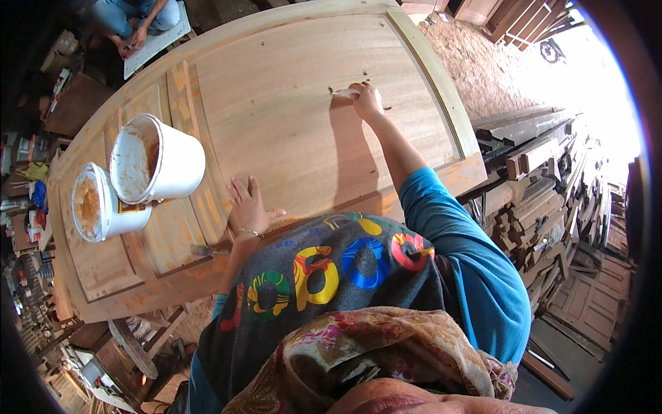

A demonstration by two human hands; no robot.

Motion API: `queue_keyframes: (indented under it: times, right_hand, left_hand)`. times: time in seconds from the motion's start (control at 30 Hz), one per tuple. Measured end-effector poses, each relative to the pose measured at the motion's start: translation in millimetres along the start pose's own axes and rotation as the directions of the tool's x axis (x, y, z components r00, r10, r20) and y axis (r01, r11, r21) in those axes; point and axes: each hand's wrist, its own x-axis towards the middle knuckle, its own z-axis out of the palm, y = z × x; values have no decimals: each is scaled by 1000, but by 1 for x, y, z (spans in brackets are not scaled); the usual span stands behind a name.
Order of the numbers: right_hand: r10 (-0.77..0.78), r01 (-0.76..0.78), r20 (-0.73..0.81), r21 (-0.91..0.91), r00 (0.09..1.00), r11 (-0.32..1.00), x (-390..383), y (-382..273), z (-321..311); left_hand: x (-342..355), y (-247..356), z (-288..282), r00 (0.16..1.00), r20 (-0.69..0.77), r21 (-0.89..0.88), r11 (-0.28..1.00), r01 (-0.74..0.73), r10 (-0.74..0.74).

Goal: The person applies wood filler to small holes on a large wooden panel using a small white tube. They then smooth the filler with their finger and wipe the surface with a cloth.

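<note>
A large wooden door panel point(276, 131) lies flat before me, with orange-brown filler smears on its frame and small dark spots on its face. Far out on the panel, my right hand point(368, 102) is closed around a small pale, flat scraper point(344, 92). The scraper's tip is at a dark spot; its exact shape is partly hidden by my fingers. My left hand point(249, 209) rests spread on the near edge of the door, holding nothing. To its left, a large white bucket point(181, 162) and a smaller white tub point(124, 212) of orange-brown paste stand on the door.
Stacked timber point(538, 214) lies along the right side. At the far left a co-worker's hands point(136, 40) are over a pale board point(160, 43). Tools and boxes crowd the left edge. Wooden supports point(132, 348) show below the door's near left side.
</note>
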Motion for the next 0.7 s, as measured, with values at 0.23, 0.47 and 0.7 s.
queue_keyframes:
  times: [0.23,0.47,0.7]
  right_hand:
    - [13,-13,10,-8,1000,1000,1,-1,-2]
    - [-37,51,-75,193,997,980,15,-33,23]
    - [58,-47,-50,195,997,980,15,-71,54]
  left_hand:
    - [-1,-1,2,1000,-3,-1,1000,3,-3]
    - [2,-3,2,1000,21,1,1000,6,-6]
    - [2,-3,5,1000,-13,73,997,-9,10]
